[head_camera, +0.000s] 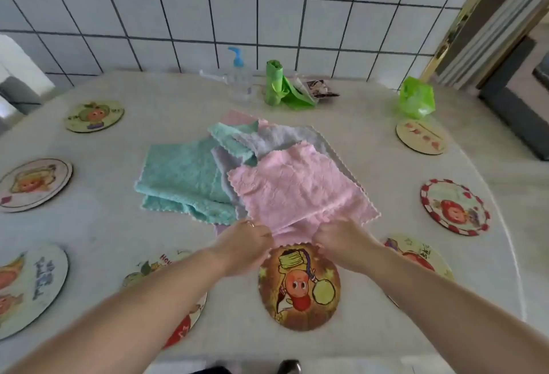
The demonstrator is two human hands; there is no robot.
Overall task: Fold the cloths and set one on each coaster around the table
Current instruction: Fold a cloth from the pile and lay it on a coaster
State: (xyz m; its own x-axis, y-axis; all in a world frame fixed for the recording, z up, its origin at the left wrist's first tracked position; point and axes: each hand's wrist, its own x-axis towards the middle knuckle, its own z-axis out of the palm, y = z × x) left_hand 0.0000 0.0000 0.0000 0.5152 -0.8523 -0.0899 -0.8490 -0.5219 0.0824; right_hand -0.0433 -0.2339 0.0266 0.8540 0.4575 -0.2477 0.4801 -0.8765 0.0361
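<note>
— Where is the pink cloth (300, 186)?
— On top of the cloth pile mid-table, over a teal cloth (181, 177) and a grey cloth (282, 136). The left hand (243, 243) and the right hand (341, 240) each pinch its near edge, just above the brown cartoon coaster (298, 284).
— Any containers?
— A clear pump bottle (239, 82) with a blue nozzle by the tiled wall; its contents I cannot tell. Beside it, a roll of green bags (274, 82).

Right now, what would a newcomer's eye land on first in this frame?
Mid-table, a loose pile of cloths: a pink cloth on top, teal cloth to its left. The left hand and right hand pinch the pink cloth's near edge, just above a bright cartoon coaster. More coasters ring the table.
</note>
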